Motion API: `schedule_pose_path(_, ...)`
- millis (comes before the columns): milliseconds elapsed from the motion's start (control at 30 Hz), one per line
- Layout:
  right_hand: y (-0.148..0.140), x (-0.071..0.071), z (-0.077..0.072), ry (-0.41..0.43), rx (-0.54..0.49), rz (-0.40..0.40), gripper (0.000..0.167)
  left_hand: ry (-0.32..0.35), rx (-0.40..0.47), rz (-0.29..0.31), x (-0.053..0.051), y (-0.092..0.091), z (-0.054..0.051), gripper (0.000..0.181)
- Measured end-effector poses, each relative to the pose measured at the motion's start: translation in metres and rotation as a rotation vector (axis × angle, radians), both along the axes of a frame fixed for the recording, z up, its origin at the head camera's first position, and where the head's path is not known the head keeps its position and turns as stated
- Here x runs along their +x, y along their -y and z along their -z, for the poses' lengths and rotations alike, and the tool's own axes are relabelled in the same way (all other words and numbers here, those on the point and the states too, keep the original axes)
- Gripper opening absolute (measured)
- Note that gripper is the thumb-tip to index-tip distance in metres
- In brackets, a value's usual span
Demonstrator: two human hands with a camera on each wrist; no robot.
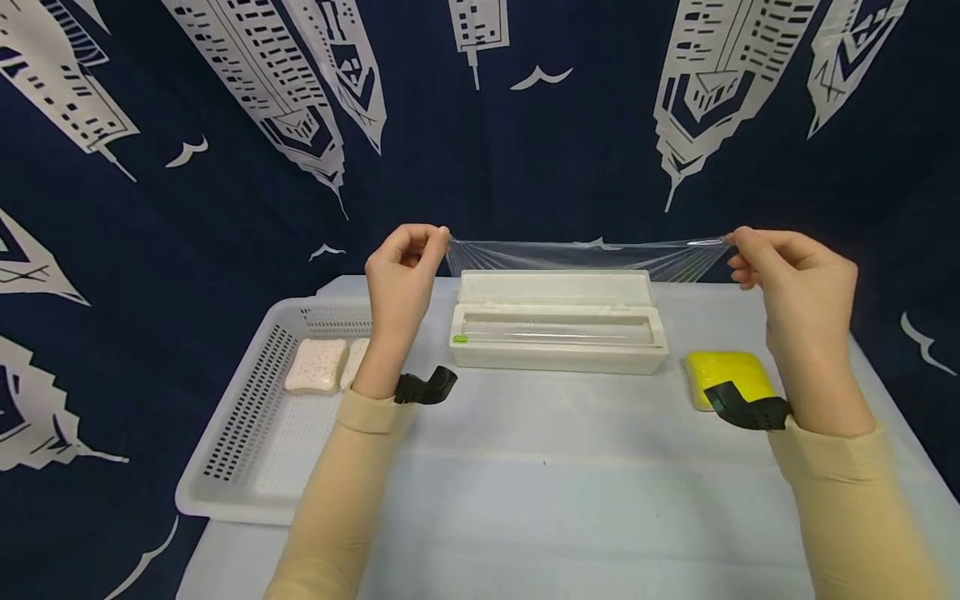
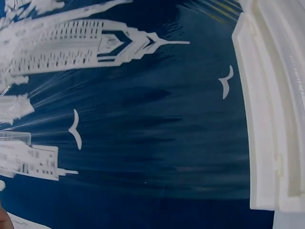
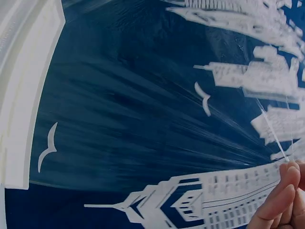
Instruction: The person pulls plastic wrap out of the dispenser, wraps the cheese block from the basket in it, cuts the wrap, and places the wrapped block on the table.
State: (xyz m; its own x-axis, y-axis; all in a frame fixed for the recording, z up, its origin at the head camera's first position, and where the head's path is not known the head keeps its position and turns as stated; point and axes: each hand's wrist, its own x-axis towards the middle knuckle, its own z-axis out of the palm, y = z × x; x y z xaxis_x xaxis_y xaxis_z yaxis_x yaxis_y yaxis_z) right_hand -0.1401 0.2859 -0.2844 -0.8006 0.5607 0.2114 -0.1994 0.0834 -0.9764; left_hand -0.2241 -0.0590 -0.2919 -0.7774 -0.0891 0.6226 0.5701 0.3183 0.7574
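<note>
A clear sheet of plastic wrap [image 1: 555, 255] is stretched taut between my hands, above and behind a white wrap dispenser box [image 1: 558, 360]. My left hand [image 1: 405, 271] pinches its left corner between thumb and fingers. At the opposite corner, my right hand [image 1: 806, 287] pinches the film, and creases fan out from those fingertips [image 3: 289, 174] in the right wrist view. The box lid [image 1: 555, 287] is raised, and a clear roll [image 1: 558, 332] lies inside. Only a sliver of the left hand [image 2: 5, 220] shows in the left wrist view.
A white perforated basket [image 1: 225, 492] stands at left, holding pale speckled blocks [image 1: 317, 365], one partly hidden by my left forearm. A yellow wrapped block [image 1: 723, 373] lies on the white table [image 1: 585, 500] near my right forearm. Behind hangs a dark blue patterned cloth [image 1: 525, 167].
</note>
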Motion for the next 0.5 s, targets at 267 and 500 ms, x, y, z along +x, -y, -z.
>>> schedule_pose_path(267,0.003,0.070,0.030,0.224,0.345,0.031,0.017,-0.111,-0.150,0.070,0.052,0.022,0.019,0.012)
schedule_pose_path(500,0.006,0.121,0.067,0.361,0.374,-0.016,0.012,-0.252,-0.281,0.259,0.091,0.045,0.053,0.012)
